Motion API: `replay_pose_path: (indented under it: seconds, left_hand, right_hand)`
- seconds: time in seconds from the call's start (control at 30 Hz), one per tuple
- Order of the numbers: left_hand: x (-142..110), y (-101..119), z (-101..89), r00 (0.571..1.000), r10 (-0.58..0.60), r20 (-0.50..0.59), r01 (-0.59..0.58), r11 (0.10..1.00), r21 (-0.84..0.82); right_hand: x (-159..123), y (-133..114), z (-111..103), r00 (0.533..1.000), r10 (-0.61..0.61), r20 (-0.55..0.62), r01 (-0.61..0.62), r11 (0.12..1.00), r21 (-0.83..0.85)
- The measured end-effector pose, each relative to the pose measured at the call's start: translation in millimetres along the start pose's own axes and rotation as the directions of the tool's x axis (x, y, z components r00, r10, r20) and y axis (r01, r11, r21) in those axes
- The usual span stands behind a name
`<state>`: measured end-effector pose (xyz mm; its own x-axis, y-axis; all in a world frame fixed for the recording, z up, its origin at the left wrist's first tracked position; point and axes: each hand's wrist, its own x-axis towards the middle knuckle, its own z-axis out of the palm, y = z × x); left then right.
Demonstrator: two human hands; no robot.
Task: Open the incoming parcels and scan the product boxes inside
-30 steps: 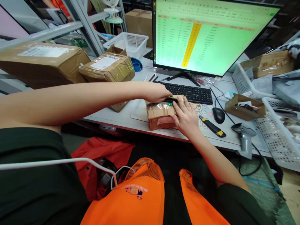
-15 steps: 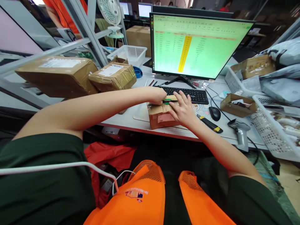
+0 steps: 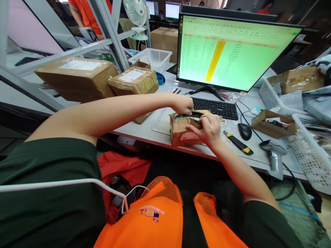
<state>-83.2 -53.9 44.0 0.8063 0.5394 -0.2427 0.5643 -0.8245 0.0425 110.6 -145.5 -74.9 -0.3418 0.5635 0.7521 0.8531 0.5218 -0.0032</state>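
A small taped cardboard box (image 3: 181,132) sits at the near edge of the white desk (image 3: 144,129), its top flaps partly parted with something green showing inside. My left hand (image 3: 184,103) reaches over the box's far side, fingers closed on its top flap. My right hand (image 3: 208,129) curls over the right end of the box, fingers pinched on the flap there. A black keyboard (image 3: 216,107) lies just behind the box.
A monitor (image 3: 235,51) shows a green spreadsheet. Right of the box lie a yellow-black utility knife (image 3: 238,144), a mouse (image 3: 244,131), a barcode scanner (image 3: 274,156), an open carton (image 3: 272,122) and white baskets (image 3: 307,155). Taped parcels (image 3: 133,81) stand at left.
My right hand went from lying flat on the box to curling and gripping its flap. The box top has opened a little. The camera view shifted slightly.
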Motion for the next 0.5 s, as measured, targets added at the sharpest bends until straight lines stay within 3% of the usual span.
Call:
replay_pose_path:
  seconds: [0.17, 0.23, 0.3, 0.4, 0.43, 0.5]
  left_hand:
    - [4, -12, 3.4, 0.999, 0.040, -0.020, -0.043, 0.989, -0.143]
    - [0, -10, 6.9, 0.999, 0.009, -0.040, -0.016, 0.983, -0.181]
    - [-9, -1, 11.9, 0.996, -0.068, -0.059, 0.055, 0.979, -0.195]
    - [-26, 11, 26.3, 0.962, -0.261, -0.075, 0.235, 0.939, -0.250]
    - [-30, 13, 33.4, 0.942, -0.322, -0.092, 0.285, 0.914, -0.290]
    - [-31, 13, 50.5, 0.895, -0.408, -0.182, 0.309, 0.859, -0.409]
  right_hand:
    - [-5, -6, 10, 0.965, -0.108, -0.239, 0.104, 0.994, -0.028]
    - [-8, -7, 4, 0.959, -0.124, -0.255, 0.129, 0.992, 0.003]
    - [-19, 3, -8, 0.977, -0.086, -0.196, 0.089, 0.996, 0.006]
    - [-59, 42, -32, 0.983, 0.162, -0.083, -0.168, 0.982, -0.083]
    - [-78, 59, -40, 0.955, 0.294, -0.043, -0.297, 0.947, -0.124]
    - [-114, 90, -53, 0.834, 0.545, 0.082, -0.519, 0.826, -0.221]
